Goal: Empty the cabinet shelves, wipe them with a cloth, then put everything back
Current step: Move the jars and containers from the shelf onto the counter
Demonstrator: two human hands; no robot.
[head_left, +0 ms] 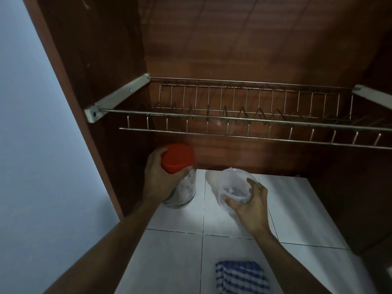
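Together, left hand (pixel 157 179), grip curled round red-lidded jar (pixel 177 159), pale contents, right hand (pixel 252 204), grip curled round clear tub (pixel 233 185) that held dark scraps.

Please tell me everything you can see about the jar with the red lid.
The jar is tall and round, with a clear body that looks like glass or plastic and a closed red lid. Something pale is inside; I cannot tell what. The left hand grips it just under the lid. Its base is at the white tiled counter; whether it rests there I cannot tell.
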